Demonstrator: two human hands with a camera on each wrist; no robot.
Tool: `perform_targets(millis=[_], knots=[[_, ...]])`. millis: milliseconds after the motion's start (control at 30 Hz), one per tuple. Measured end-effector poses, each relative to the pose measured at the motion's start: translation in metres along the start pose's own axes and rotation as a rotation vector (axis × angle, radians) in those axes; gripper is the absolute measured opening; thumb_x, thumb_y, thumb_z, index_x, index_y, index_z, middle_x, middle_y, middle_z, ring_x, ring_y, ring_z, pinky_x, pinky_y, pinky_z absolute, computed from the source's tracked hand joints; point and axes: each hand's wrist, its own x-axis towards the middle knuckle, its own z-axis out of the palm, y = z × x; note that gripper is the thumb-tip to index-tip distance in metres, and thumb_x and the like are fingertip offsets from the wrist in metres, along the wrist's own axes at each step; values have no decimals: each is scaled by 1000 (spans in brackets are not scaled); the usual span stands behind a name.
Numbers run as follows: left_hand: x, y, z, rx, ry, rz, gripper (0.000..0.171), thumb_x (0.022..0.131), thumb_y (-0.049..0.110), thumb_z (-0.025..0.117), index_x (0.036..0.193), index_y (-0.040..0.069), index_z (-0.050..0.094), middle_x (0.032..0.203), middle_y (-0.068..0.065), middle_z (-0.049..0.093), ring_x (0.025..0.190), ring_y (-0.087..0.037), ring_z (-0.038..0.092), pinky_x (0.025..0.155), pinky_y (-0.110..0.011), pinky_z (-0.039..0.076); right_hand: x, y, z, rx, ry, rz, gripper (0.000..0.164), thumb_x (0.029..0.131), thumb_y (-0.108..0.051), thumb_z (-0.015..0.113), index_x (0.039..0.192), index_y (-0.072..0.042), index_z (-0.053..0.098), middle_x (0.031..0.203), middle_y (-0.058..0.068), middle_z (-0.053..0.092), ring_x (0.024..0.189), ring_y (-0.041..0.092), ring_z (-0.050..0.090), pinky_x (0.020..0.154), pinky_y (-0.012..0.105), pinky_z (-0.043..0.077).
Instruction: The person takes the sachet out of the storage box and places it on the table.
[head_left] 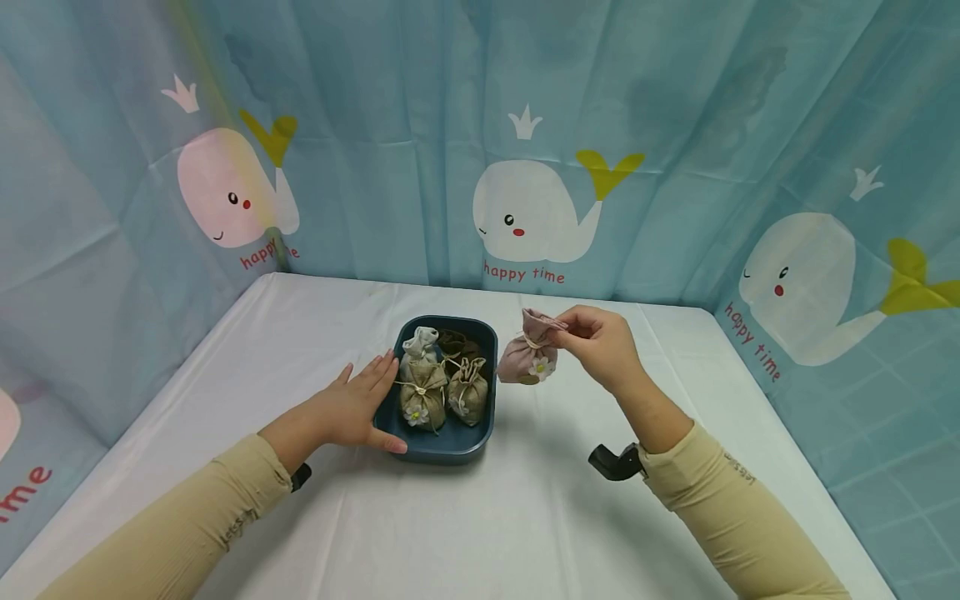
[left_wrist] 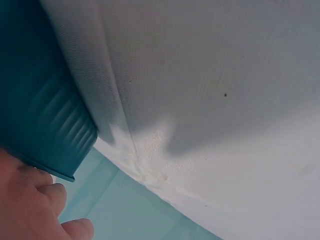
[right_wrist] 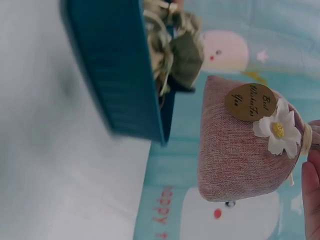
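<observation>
A pink drawstring sachet [head_left: 517, 360] hangs in the air just right of a dark blue bin [head_left: 450, 457]. My right hand [head_left: 602, 346] pinches its gathered neck between thumb and fingers. In the right wrist view the sachet [right_wrist: 245, 160] shows a white flower and a round tan tag. Inside the bin stand several more sachets: a pale grey one [head_left: 420, 343], an olive one with a flower [head_left: 422, 396], another olive one [head_left: 468, 392] and a dark brown one [head_left: 453, 343] behind. My left hand [head_left: 352, 408] rests against the bin's left rim with its fingers spread.
A white cloth [head_left: 300, 333] covers the table. Behind and at both sides hangs a light blue curtain [head_left: 360, 167] printed with whales. A black wrist camera mount [head_left: 617, 462] sticks out below the right wrist.
</observation>
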Motion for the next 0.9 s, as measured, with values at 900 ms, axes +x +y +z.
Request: perform_targets(millis=[900], knots=[[1, 0, -1, 15, -5, -4, 124, 63, 80, 54, 147, 3, 4, 153, -13, -2, 139, -32, 3, 105, -60, 5, 18, 111, -24, -146, 139, 227, 17, 85, -15, 66, 86, 2, 67, 85, 14, 67, 78, 16, 62, 63, 18, 50]])
